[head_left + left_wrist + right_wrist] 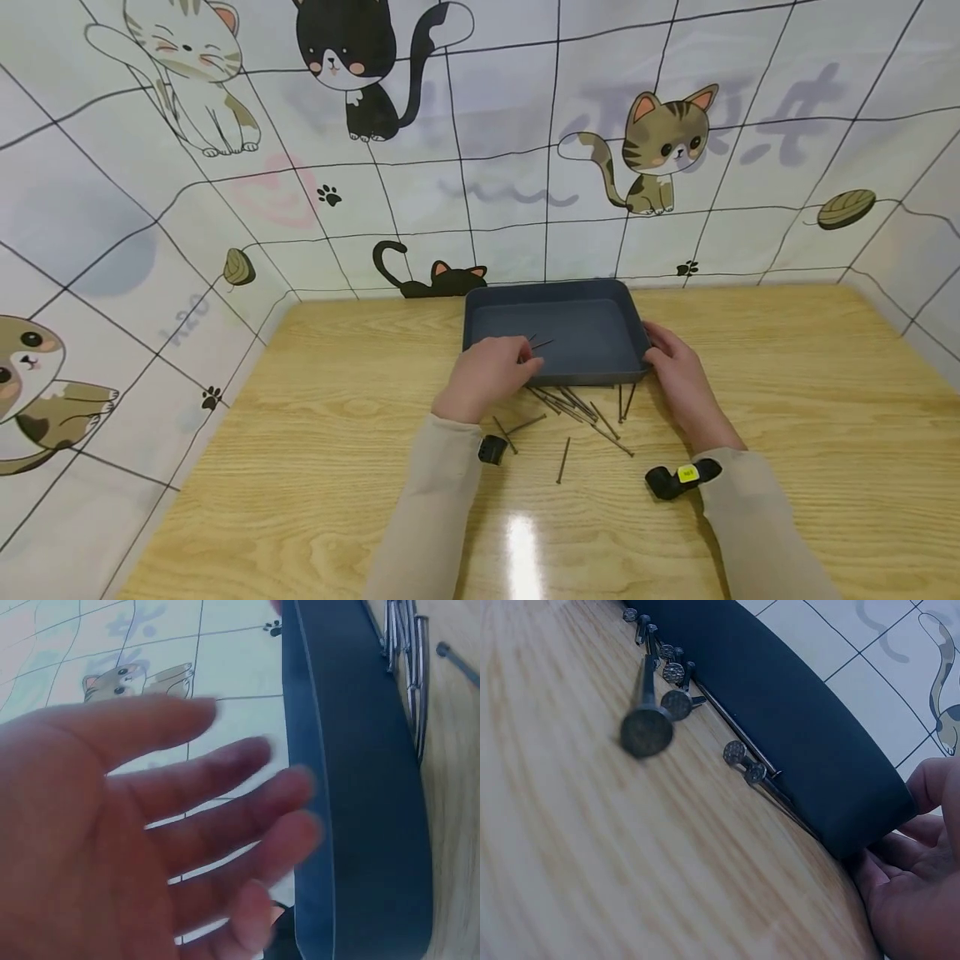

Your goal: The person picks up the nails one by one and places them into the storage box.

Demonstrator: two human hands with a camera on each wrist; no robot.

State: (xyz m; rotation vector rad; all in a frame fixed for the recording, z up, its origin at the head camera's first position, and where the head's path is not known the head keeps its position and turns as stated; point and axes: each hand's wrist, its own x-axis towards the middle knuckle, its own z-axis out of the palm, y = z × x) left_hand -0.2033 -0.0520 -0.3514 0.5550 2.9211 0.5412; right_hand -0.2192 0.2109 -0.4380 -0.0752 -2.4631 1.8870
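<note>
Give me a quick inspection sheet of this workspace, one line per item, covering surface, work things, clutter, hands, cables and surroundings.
Surface: wooden table, glossy with a glare spot.
Work things: dark blue tray at the back; a couple of nails inside; loose nails scattered on the table before it.
Clutter: nothing seen.
Hands: left hand over the tray's front left rim, fingers straight, palm empty; right hand against the tray's right front corner.
Cables: nothing seen.
Surroundings: cat-patterned wall covering on three sides.

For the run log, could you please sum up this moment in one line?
left hand: open over tray's near rim | right hand: holds tray corner | nails: on table, two in tray
</note>
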